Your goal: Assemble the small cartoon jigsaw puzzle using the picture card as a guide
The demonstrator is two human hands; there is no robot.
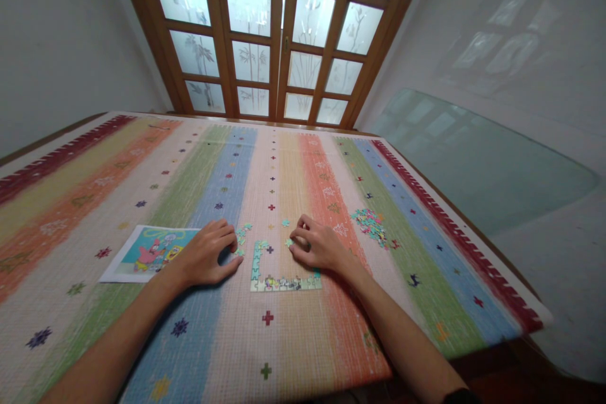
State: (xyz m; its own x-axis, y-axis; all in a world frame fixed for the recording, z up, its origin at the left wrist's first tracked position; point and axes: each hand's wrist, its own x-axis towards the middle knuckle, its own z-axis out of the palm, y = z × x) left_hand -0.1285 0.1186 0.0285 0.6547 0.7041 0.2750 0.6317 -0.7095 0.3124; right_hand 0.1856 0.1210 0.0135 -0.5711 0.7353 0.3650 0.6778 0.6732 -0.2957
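Observation:
A partly joined jigsaw puzzle border (pixel 254 271) lies on the tablecloth, with its left side and bottom row linked. My right hand (pixel 316 243) is over its right side, thumb and fingers closed on a small pale green puzzle piece (pixel 288 242). Another teal piece (pixel 285 223) lies just beyond those fingers. To the left, my left hand (pixel 213 252) rests beside a few loose puzzle pieces (pixel 243 231), fingers curved and thumb apart from them. Under that wrist and forearm, a printed cartoon picture sheet (pixel 151 252) is partly covered.
A heap of mixed puzzle pieces (pixel 370 226) lies to the right on the striped tablecloth (pixel 293 341). Beyond the table stand wooden doors with frosted panes (pixel 250 60). A glass-like panel (pixel 473 158) is at the right by the wall.

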